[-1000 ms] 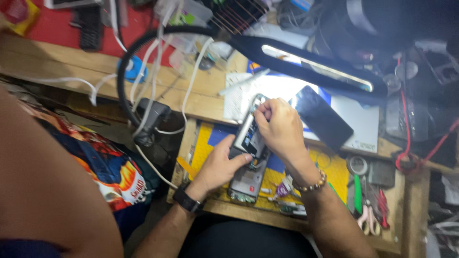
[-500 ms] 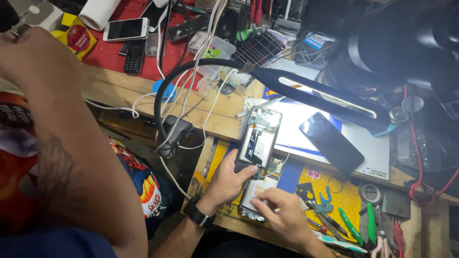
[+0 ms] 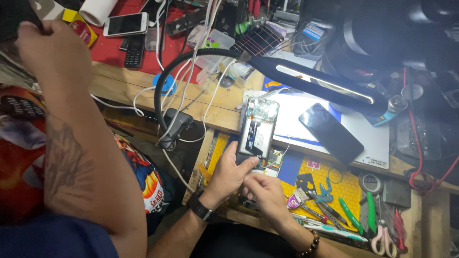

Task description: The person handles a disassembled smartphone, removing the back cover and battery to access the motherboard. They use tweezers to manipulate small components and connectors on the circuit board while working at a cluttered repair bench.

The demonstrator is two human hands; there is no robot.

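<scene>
Right hand [image 3: 265, 191] now risen from lower on the bench to the bottom edge of the opened smartphone [image 3: 257, 131], fingertips pinched there just beside the left thumb. Left hand [image 3: 229, 172] clasped around the phone's lower end, holding it tilted upright above the yellow work mat [image 3: 346, 184], beneath the black lamp bar [image 3: 325, 86]. Dark phone screen [image 3: 331, 134] flat on the white pad [image 3: 363, 136], well apart.

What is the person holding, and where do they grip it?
The left hand holds an opened phone by its lower end. The right hand is just below; what it pinches is unclear.
</scene>
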